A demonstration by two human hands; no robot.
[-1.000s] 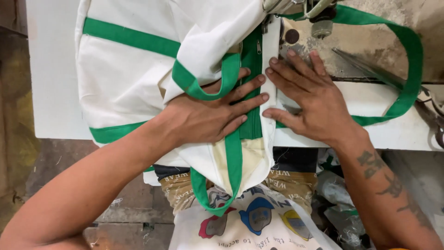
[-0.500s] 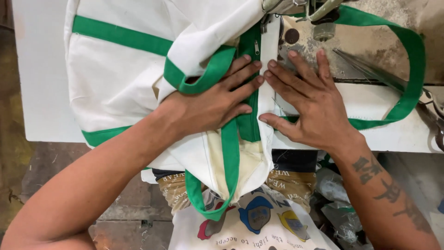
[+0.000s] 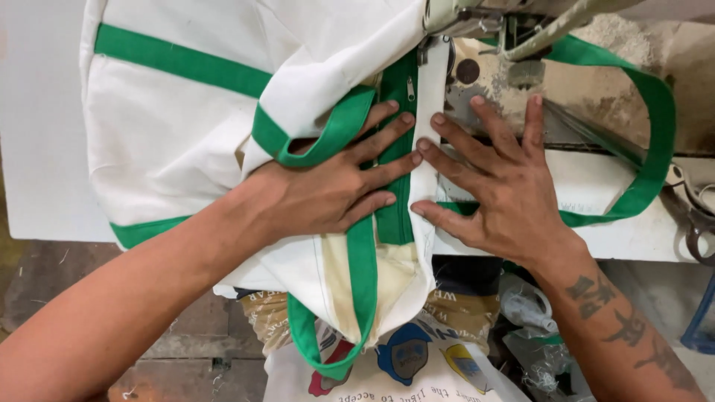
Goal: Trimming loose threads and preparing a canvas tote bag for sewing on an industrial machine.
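A white fabric bag (image 3: 171, 141) with green straps lies over a white sewing table (image 3: 45, 149). My left hand (image 3: 328, 193) presses flat on the bag, fingers spread across a green zipper strip (image 3: 395, 149). My right hand (image 3: 499, 193) lies flat beside it, fingertips on the white fabric edge right of the zipper. Both hands hold the cloth down just in front of the sewing machine head (image 3: 484, 22) at the top. A green strap loop (image 3: 328, 134) lies over my left hand's fingers. Another green strap (image 3: 655, 134) curves around to the right.
The sewing machine's worn metal bed (image 3: 596, 89) lies behind my right hand. Below the table edge sit a printed sack (image 3: 402, 365) and crumpled plastic bags (image 3: 536, 327). Scissors (image 3: 693, 216) hang at the table's right edge. A dirty floor (image 3: 45, 275) shows at lower left.
Both hands have slid the bag forward towards the machine head. The fabric shifted up and left in view, and more of the zipper strip now lies under my fingers.
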